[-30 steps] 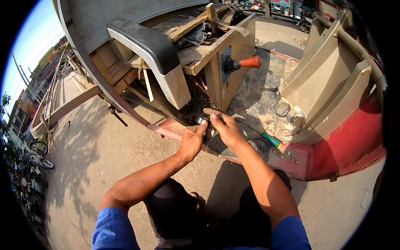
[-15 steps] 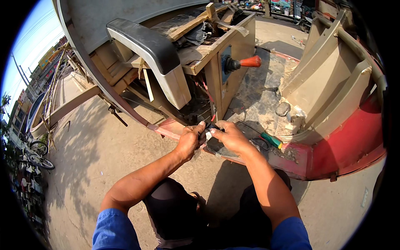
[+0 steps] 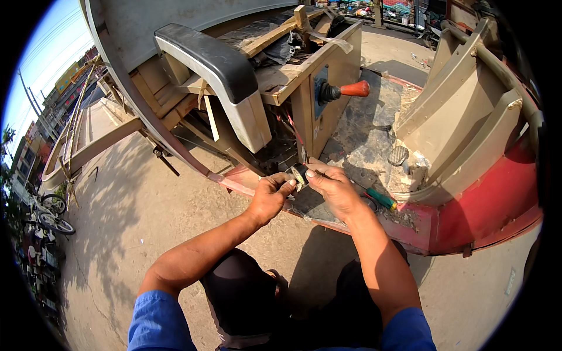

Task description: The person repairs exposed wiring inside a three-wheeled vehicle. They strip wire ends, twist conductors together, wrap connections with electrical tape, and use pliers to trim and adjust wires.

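A small roll of black tape (image 3: 300,175) with a pale inner face is held between my two hands, in front of the vehicle's open side. My left hand (image 3: 270,196) pinches its near left side with thumb and forefinger. On the other side, my right hand (image 3: 338,190) has its thumb and fingers closed on the black outer band. Just beyond my fingertips, reddish wires (image 3: 299,139) hang down beside a beige panel. A screwdriver with a green handle (image 3: 381,198) lies on the vehicle floor to the right of my right hand, its shaft partly hidden.
A lever with an orange knob (image 3: 354,89) sticks out of the beige box. The black-topped armrest (image 3: 205,61) overhangs the wires from the left. Wood strips (image 3: 272,40) lie on the box. At right stand a round pedal (image 3: 397,154) and the red body panel (image 3: 492,199).
The black roll has turned so its pale face shows between my hands. My right hand has shifted slightly right and changed its grip; my left stays nearly in place.
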`<state>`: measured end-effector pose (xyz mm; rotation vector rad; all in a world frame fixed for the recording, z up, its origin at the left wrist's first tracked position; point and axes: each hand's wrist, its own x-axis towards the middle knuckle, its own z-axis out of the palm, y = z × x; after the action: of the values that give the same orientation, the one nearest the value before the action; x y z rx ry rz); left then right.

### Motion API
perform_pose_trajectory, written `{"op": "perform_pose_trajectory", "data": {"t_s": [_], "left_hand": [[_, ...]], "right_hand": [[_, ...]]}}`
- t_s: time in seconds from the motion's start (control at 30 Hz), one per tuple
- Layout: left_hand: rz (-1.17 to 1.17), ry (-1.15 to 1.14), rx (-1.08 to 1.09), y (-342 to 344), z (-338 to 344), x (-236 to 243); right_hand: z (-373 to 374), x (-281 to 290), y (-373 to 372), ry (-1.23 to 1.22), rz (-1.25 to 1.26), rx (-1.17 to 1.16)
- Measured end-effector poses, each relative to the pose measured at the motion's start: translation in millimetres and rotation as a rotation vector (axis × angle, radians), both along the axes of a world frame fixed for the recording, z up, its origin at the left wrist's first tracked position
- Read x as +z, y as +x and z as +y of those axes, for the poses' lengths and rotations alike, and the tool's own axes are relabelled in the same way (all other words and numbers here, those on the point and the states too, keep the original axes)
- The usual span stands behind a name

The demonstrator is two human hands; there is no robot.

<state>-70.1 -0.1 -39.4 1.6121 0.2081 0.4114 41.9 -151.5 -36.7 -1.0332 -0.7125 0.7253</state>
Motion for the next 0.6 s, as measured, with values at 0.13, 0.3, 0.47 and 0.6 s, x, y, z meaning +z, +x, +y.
{"op": "perform_pose_trajectory", "data": {"t_s": [0.13,0.3,0.47,0.6], "left_hand": [[0.092,0.083,-0.026,-4.3,7.2,-3.7],[0.074,0.101,0.003,-4.2,4.8,1.2],[0.073,0.1,0.072,-4.1,1.9,8.3],[0.079,-0.028,0.174,1.3,-2.3,10.8]], "right_hand": [[11.8,14.5,-17.0,-0.048,-0.153,-0.105],[25.3,0.5,-5.3,-0.191,-0.182,-0.026],[28.6,-1.9,-6.5,-0.145,-0.176,-0.056],[30.2,-4.6,-9.1,-0.035,-0.107,-0.328]]}}
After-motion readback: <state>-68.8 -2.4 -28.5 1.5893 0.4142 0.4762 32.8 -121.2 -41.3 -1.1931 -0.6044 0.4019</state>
